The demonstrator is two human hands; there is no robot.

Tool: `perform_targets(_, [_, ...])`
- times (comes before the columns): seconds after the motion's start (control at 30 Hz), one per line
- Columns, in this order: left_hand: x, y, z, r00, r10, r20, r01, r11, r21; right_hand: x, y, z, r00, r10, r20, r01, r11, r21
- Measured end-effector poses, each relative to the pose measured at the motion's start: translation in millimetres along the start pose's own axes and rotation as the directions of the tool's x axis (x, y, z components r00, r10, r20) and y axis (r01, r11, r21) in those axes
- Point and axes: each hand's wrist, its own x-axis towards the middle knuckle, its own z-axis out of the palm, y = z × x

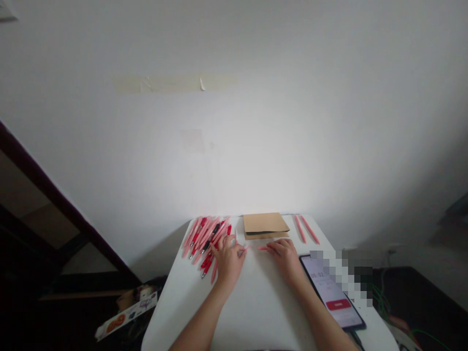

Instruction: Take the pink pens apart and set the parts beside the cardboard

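Observation:
My left hand (229, 261) is over the table beside the pen pile, thumb and finger pinched on a small pale pink piece (247, 248) that is too small to make out fully. To its right, my right hand (286, 257) is closed on a pink pen piece (262, 248) pointing toward the left hand. A short gap separates the two pieces. Pink pens (201, 236), red pens (206, 270) and a black pen (210, 238) lie heaped at the left, partly hidden by the left hand. Two pink pens (309, 229) lie side by side at the far right.
A folded brown cardboard piece (265, 223) sits at the back of the white table (263, 312), against the wall. At the right edge lies a phone (332, 292) showing a timer, with a cable at its lower end. A printed box (127, 314) is below, left of the table.

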Motion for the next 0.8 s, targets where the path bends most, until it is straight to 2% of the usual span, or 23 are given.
perform_targets(0.5, [-2.9, 6.1, 0.0, 1.000, 0.011, 0.016, -0.011, 0.999, 0.039, 0.5, -2.0, 0.4, 1.000, 0.016, 0.019, -0.017, 0.998, 0.054])
perform_targets(0.8, [-3.4, 5.4, 0.1, 1.000, 0.014, -0.012, -0.013, 0.999, 0.041, 0.4, 0.5, 1.8, 1.000, 0.007, 0.014, -0.007, 0.998, 0.061])
